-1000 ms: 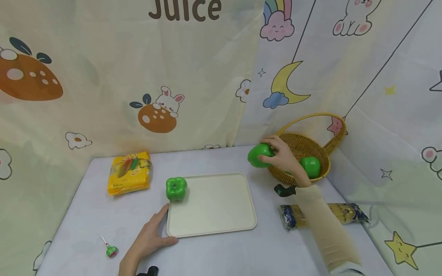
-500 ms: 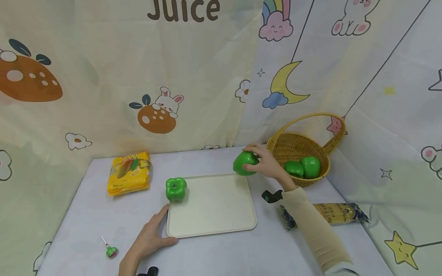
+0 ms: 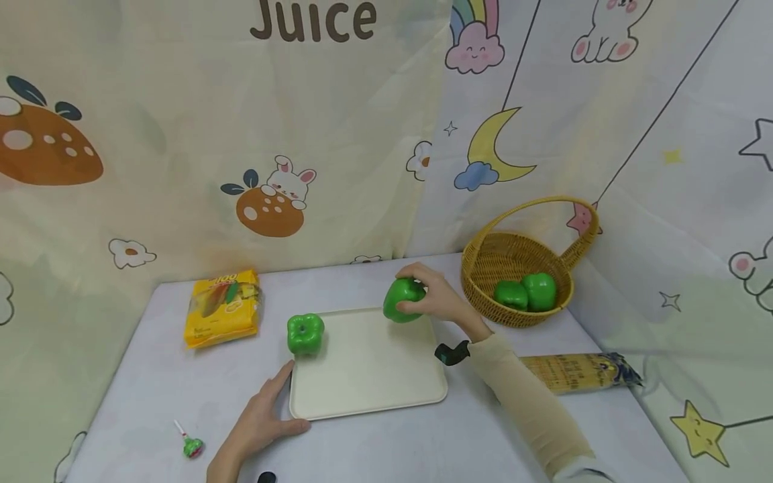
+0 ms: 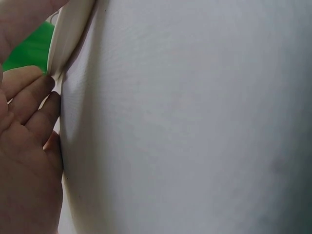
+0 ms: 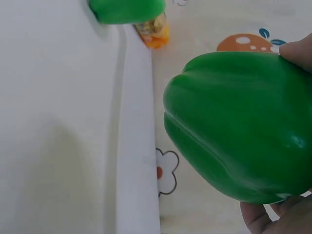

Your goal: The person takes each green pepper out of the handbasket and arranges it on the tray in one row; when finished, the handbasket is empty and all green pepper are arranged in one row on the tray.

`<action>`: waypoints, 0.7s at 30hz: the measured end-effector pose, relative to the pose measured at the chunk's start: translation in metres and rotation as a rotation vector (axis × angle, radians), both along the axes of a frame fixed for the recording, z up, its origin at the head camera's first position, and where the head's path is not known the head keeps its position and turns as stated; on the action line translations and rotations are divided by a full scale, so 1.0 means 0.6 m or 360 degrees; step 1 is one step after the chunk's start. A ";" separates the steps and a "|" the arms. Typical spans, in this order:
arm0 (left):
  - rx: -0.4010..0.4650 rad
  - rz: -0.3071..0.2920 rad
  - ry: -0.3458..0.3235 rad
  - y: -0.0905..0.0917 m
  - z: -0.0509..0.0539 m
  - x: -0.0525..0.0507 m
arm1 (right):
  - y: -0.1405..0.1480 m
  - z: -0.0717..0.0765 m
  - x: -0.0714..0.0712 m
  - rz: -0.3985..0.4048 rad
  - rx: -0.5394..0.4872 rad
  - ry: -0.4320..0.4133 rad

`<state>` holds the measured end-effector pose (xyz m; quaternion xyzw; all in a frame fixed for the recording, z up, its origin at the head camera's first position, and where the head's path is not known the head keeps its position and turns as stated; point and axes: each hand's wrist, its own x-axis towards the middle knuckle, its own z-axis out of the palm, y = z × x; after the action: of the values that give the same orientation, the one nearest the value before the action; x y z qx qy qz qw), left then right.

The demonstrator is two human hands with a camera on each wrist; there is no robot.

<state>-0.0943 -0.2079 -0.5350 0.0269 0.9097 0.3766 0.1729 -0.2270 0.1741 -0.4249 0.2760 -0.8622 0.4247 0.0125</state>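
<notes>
right hand [image 3: 437, 295] holds a green pepper [image 3: 400, 301] by a tray's [image 3: 368, 376] far right corner; left hand [image 3: 260, 419] touches its left edge.

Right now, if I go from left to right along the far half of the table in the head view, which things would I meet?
Yellow packet, corner green pepper on the tray, held green pepper in the right hand, wicker basket.

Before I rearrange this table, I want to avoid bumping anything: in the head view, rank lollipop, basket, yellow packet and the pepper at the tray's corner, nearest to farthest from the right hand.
From the right hand:
1. Basket, to its right.
2. Pepper, left, at a corner of the tray.
3. Yellow packet, farther left.
4. Lollipop, left and nearer the person.
</notes>
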 end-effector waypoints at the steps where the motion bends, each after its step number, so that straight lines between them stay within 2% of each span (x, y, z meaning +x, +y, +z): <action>1: 0.0009 0.0000 0.0001 0.000 0.000 0.000 | -0.004 -0.003 0.000 0.0014 -0.0006 -0.0001; 14: 0.0013 -0.0010 0.0005 0.000 -0.001 0.001 | -0.057 -0.049 0.005 0.0154 0.0048 -0.0118; 21: 0.0011 -0.0004 0.0009 -0.001 0.000 0.002 | -0.091 -0.065 0.004 0.0244 0.0125 -0.0108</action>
<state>-0.0933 -0.2083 -0.5352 0.0297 0.9089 0.3793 0.1707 -0.2248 0.1197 -0.4637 0.3269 -0.8544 0.3994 -0.0602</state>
